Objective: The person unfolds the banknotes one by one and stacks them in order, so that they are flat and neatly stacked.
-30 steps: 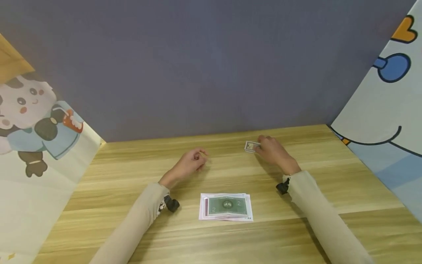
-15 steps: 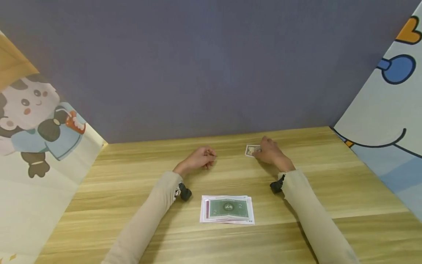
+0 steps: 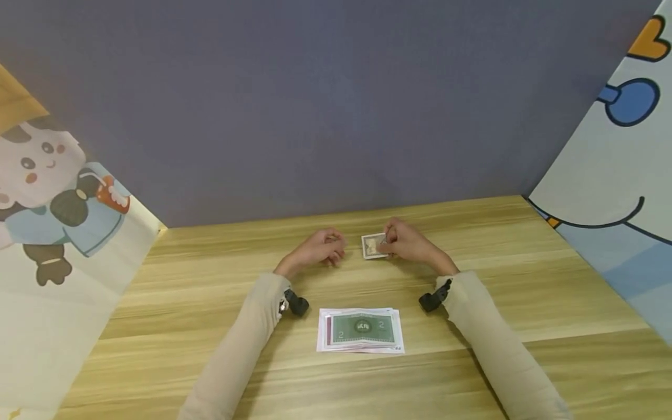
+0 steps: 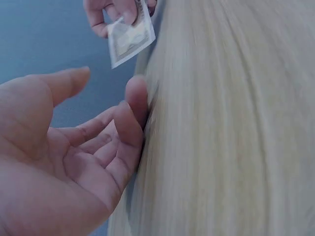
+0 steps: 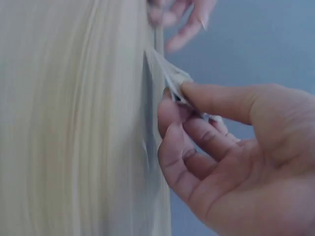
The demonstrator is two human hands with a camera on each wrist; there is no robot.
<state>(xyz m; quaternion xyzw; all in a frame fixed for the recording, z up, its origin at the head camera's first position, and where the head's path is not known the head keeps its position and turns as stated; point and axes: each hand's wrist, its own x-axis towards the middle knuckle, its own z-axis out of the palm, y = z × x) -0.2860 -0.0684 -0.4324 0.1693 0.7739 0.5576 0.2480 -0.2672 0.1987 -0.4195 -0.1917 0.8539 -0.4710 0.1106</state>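
Observation:
Between thumb and fingers, my right hand (image 3: 412, 242) pinches a small brown play banknote (image 3: 371, 245) with a pale border. Its edges look layered in the right wrist view, where the thumb presses on the thin paper (image 5: 170, 73). My left hand (image 3: 317, 248) is just left of the note, holding nothing, its fingers loosely bent and its thumb apart from them. In the left wrist view the banknote (image 4: 130, 40) points its free corner toward that hand, with a gap between. Nearer me, a flat pile of larger banknotes lies on the table, a green one (image 3: 363, 329) on top.
The wood-grain table (image 3: 210, 344) meets a dark grey panel (image 3: 325, 116) at its back edge. Cartoon-printed walls stand at the left (image 3: 79, 175) and right (image 3: 593, 175). Each wrist wears a small black camera.
My right hand has carried the small brown banknote to the left, toward my left hand. My left hand has shifted a little to the right. The green-topped pile stays where it was.

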